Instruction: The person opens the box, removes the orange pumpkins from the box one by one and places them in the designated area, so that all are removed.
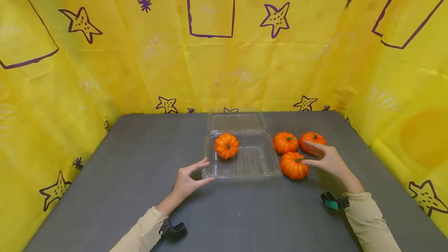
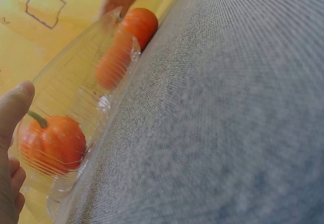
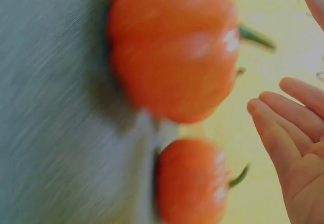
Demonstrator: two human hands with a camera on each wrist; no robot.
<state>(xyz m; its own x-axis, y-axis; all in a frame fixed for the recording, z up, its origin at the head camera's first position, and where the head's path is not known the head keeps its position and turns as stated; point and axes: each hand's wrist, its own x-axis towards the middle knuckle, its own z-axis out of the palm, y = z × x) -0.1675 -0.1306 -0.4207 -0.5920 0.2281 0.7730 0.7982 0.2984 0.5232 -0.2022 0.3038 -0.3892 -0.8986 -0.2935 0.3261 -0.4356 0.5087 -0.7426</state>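
Note:
A clear plastic clamshell container (image 1: pixel 252 166) sits on the table with its lid (image 1: pixel 237 121) folded back. One small orange pumpkin (image 1: pixel 226 146) is in its left side. At the container's front left corner, my left hand (image 1: pixel 187 180) has thumb and fingers spread about the corner, fingertips right at the rim. My right hand (image 1: pixel 330 160) hovers by the pumpkins to the right, thumb and fingers apart, nothing held. Nearest to it are the front pumpkin (image 1: pixel 293 165) and the back right pumpkin (image 1: pixel 311 142), partly hidden behind its fingers. Another pumpkin (image 1: pixel 284 143) stands beside them.
A dark grey cloth (image 1: pixel 147 147) covers the table. Yellow curtains (image 1: pixel 224 65) with drawn stars enclose the back and both sides. The loose pumpkins stand close against the container's right wall. Each wrist wears a dark band (image 1: pixel 173 228).

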